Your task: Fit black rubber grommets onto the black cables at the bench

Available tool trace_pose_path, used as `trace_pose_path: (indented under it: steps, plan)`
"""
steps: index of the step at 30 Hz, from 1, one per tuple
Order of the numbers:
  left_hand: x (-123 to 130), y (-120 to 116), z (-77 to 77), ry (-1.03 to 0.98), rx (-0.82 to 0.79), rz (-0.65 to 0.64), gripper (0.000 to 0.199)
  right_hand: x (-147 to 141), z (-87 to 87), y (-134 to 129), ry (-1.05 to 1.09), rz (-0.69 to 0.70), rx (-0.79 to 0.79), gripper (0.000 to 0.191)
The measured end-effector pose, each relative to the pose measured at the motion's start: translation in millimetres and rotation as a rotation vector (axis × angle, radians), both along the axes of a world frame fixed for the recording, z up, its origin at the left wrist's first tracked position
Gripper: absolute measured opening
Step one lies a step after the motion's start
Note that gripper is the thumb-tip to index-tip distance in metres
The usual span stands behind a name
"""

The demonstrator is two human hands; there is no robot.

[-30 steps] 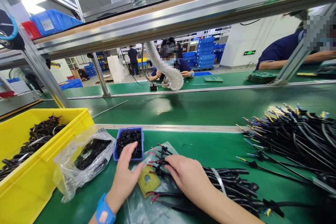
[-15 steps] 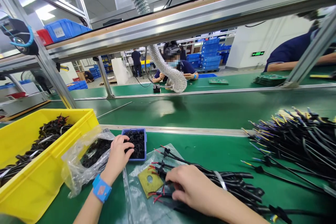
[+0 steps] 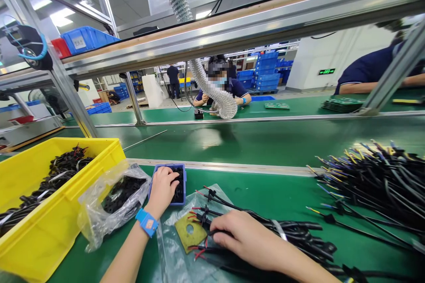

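Observation:
My left hand (image 3: 163, 189), with a blue wristband (image 3: 146, 222), reaches over a small blue box (image 3: 185, 185) of small black parts. Its fingertips are bent down among the parts, so whether they hold one cannot be made out. My right hand (image 3: 234, 235) is closed on a black cable near its red wire ends. More black cables (image 3: 299, 235), tied with a white band, run to the right beside and beneath that hand. A yellow square piece with a round hole (image 3: 191, 233) lies on a clear plastic bag (image 3: 172, 261) between my hands.
A yellow bin (image 3: 63, 212) holding cables stands at the left, with a clear bag of black parts (image 3: 122, 194) beside it. Many cables (image 3: 381, 185) are piled at the right. Across the green bench, a masked person (image 3: 221, 84) sits behind a silver duct (image 3: 224, 104).
My left hand has moved right, further over the blue box. My right hand stays by the wire ends, its fingers drawn closer together on a cable.

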State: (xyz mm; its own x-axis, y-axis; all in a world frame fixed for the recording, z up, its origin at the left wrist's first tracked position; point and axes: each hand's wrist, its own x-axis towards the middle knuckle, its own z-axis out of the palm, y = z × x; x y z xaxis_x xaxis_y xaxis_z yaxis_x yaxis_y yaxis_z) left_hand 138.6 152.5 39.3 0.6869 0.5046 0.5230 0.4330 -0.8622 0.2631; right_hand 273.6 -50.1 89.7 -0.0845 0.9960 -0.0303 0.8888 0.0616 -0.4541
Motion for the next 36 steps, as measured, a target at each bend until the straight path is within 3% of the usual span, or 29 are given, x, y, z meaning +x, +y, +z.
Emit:
trace_pose_path:
  steps: [7, 10, 14, 18, 22, 25, 28, 33, 36]
  plan:
    - [-12.3, -5.0, 4.5, -0.133, -0.030, 0.006, 0.016, 0.3, -4.5, -2.0, -0.047, -0.011, 0.026, 0.020]
    - [-29.2, -25.5, 9.3, -0.176, -0.079, -0.040, 0.017, -5.1, -9.9, -0.6, -0.142, -0.116, 0.008, 0.018]
    - [-45.5, -60.2, 4.7, -0.022, -0.206, -0.143, 0.019, -17.8, -17.1, 2.2, -0.328, -0.190, -0.043, 0.023]
    - [-46.5, -72.2, -7.4, 0.024, -0.410, -0.150, 0.016, -25.1, -19.2, 2.9, -0.381, -0.168, -0.045, 0.032]
    - [-44.0, -60.6, -17.8, -0.056, -0.765, -0.127, 0.009, -22.8, -20.5, 5.1, -0.378, -0.182, -0.031, 0.028]
    - [-44.9, -52.4, -24.1, -0.046, -0.879, -0.152, 0.011, -19.8, -22.8, 6.8, -0.385, -0.186, -0.033, 0.027]
    - [-45.7, -54.2, -27.0, -0.008, -0.789, -0.099, 0.016, -18.8, -24.0, 7.2, -0.383, -0.183, -0.030, 0.027]
    - [-41.8, -73.0, -23.8, 0.035, -0.458, 0.001, 0.015, -20.1, -21.9, 6.7, -0.381, -0.181, -0.023, 0.024]
    - [-39.2, -80.5, -22.8, 0.139, -0.356, 0.046, 0.017, -20.3, -21.6, 6.2, -0.384, -0.186, -0.027, 0.022]
